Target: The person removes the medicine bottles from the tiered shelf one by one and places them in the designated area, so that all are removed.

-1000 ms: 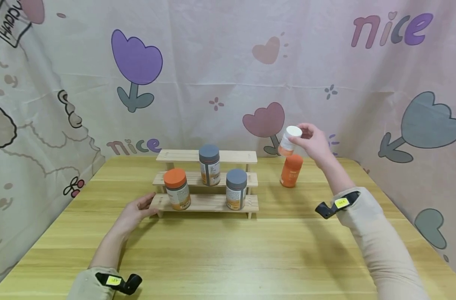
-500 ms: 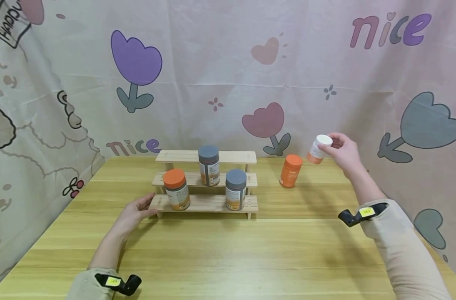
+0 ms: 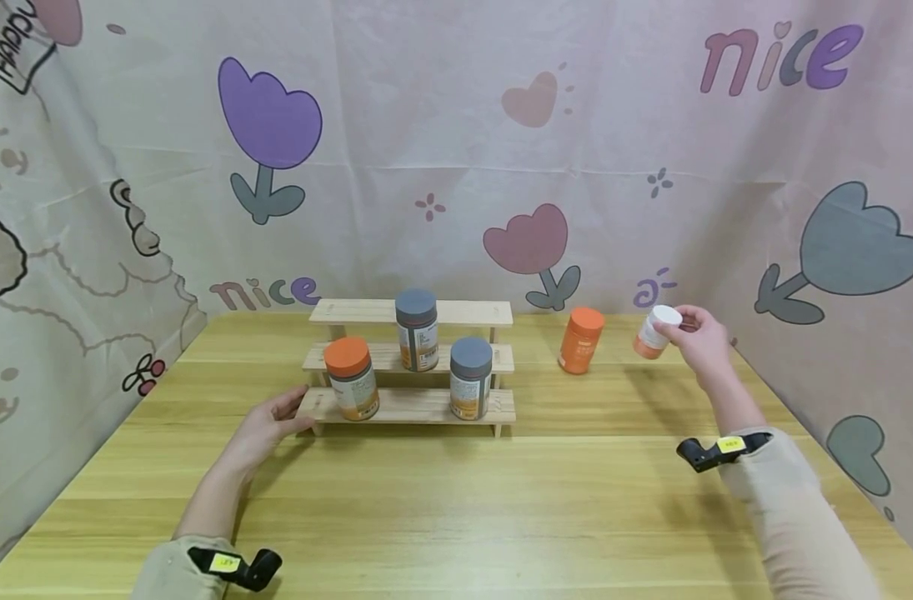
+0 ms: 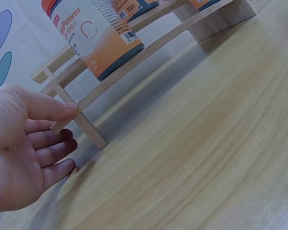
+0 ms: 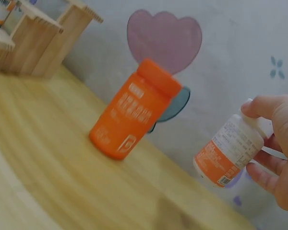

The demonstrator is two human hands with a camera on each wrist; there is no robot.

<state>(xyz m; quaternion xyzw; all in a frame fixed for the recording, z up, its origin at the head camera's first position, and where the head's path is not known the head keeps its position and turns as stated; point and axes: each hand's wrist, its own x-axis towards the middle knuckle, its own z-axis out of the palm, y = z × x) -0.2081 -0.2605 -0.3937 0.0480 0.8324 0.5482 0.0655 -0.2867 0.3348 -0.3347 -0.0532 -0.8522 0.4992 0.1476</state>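
My right hand (image 3: 699,337) pinches a small white and orange pill bottle (image 3: 654,333) near its white cap, tilted over the table at the back right. In the right wrist view, thumb and fingers hold the upper part of the pill bottle (image 5: 228,151). Left of it stands an orange bottle (image 3: 581,342) with an orange cap. A three-step wooden shelf (image 3: 407,406) stands left of centre. My left hand (image 3: 264,427) grips the left end of its lowest step; in the left wrist view the thumb lies on the board (image 4: 86,99), the other fingers curled below.
On the lowest step stand an orange-capped jar (image 3: 354,379) and a grey-capped jar (image 3: 471,379). Another grey-capped jar (image 3: 418,331) is on the middle step. A printed cloth (image 3: 426,125) hangs right behind the wooden table (image 3: 456,508).
My right hand has carried the pill bottle right, from over the orange bottle to its right side, then lowered it toward the table. My left hand has stayed at the shelf.
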